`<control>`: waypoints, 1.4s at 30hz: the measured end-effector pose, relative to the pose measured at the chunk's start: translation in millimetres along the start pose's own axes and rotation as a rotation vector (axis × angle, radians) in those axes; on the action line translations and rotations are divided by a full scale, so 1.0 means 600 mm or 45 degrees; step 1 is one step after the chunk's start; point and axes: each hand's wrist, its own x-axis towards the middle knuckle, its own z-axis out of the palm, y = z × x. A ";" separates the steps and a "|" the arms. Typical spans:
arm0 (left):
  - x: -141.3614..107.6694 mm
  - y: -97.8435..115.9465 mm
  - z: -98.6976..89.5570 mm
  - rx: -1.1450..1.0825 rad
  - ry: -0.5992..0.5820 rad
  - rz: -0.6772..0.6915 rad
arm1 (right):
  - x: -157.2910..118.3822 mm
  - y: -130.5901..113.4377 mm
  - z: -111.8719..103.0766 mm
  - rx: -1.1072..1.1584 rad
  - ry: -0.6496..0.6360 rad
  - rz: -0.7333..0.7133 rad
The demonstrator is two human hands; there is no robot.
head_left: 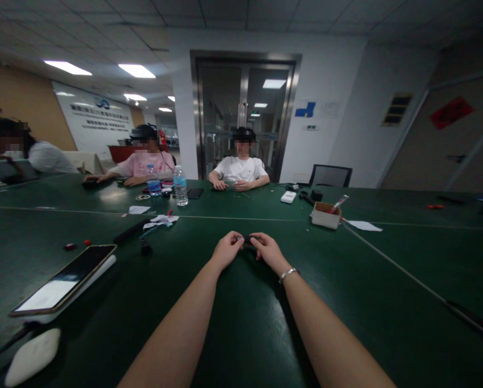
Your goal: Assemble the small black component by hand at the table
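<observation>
One green table point(346, 280), doors point(223, 97) beyond

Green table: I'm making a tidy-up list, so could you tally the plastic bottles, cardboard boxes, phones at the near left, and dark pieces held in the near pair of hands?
Plastic bottles: 2
Cardboard box: 1
Phone at the near left: 1
Dark piece held: 1
Total: 5

Your tabletop point(241, 328) is dark green — the small piece point(247, 240) you hold, black with some red — and your bracelet point(288, 273) silver.
</observation>
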 end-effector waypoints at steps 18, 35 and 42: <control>-0.005 0.003 0.001 0.009 0.028 -0.052 | -0.005 -0.005 0.003 -0.029 0.004 -0.011; -0.016 0.020 -0.005 0.066 -0.011 -0.053 | -0.002 0.002 0.002 -0.018 -0.029 -0.033; -0.012 0.018 -0.002 0.081 0.001 -0.073 | -0.002 0.002 0.002 -0.023 -0.024 -0.024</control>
